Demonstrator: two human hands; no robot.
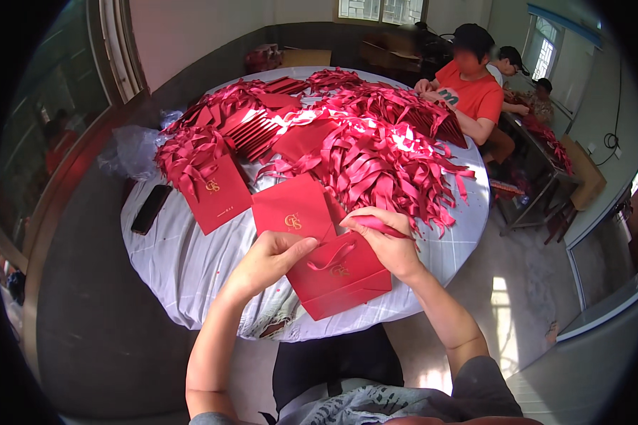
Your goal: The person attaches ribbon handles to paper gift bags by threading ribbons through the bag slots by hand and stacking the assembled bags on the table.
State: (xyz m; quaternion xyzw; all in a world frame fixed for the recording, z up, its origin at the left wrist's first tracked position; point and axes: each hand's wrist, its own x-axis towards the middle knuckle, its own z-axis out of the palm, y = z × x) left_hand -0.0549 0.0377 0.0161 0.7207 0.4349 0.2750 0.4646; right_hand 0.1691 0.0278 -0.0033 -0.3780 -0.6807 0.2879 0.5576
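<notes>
A flat red paper gift bag (pixel 347 283) with a gold emblem lies at the near edge of the round table (pixel 184 262). My left hand (pixel 269 258) pinches its upper left corner. My right hand (pixel 383 241) grips a red ribbon handle (pixel 376 225) at the bag's top right; a loop of that ribbon (pixel 331 256) curls across the bag between my hands. A second red bag (pixel 293 207) lies just behind, touching the one I hold.
A stack of red bags with ribbons (pixel 213 188) sits to the left, a big heap of red ribbons (pixel 376 152) and more bags behind. A black phone (pixel 151 208) lies at the table's left. A person in an orange shirt (pixel 468 88) sits at the far side; others sit beyond.
</notes>
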